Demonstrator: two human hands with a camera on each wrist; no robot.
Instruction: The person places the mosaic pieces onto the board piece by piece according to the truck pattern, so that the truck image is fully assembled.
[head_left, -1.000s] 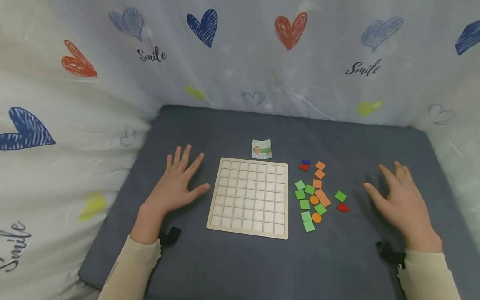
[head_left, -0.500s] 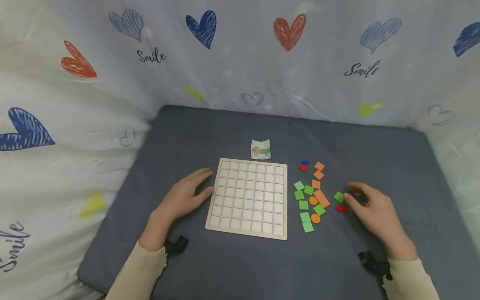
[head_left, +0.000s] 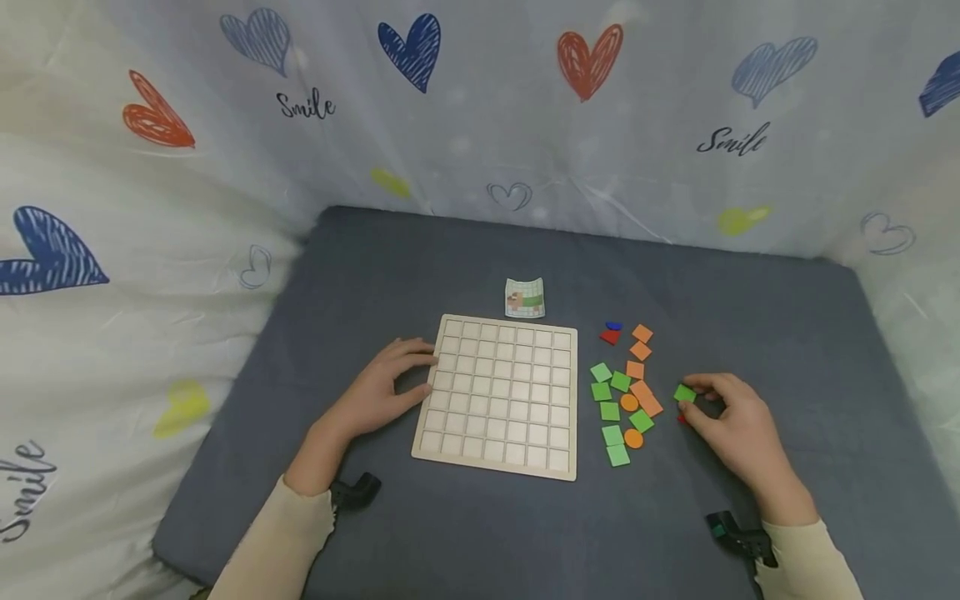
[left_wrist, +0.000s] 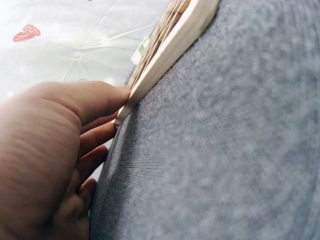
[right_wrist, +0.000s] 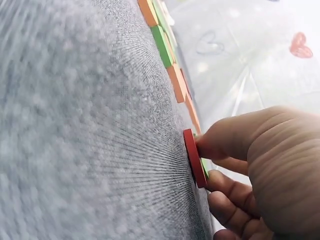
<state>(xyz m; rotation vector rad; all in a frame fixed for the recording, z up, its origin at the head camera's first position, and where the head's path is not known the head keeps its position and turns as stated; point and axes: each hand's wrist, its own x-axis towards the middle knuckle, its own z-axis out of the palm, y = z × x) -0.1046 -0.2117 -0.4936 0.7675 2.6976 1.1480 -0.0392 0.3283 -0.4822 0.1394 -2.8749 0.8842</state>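
Right hand (head_left: pixel 738 425): pinches green square (head_left: pixel 684 393) — best held by edges, clear of red piece (right_wrist: pixel 194 159) (beside thumb) | left hand (head_left: pixel 377 390): loosely touches board (head_left: pixel 495 396) — hands apart

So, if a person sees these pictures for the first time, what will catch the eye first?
Probably the pale wooden board with its grid, near the middle of the dark table, its left edge touched by the left hand. Next come the bright small pieces scattered to its right, where the right hand pinches a green square. Behind everything hangs a heart-printed curtain.
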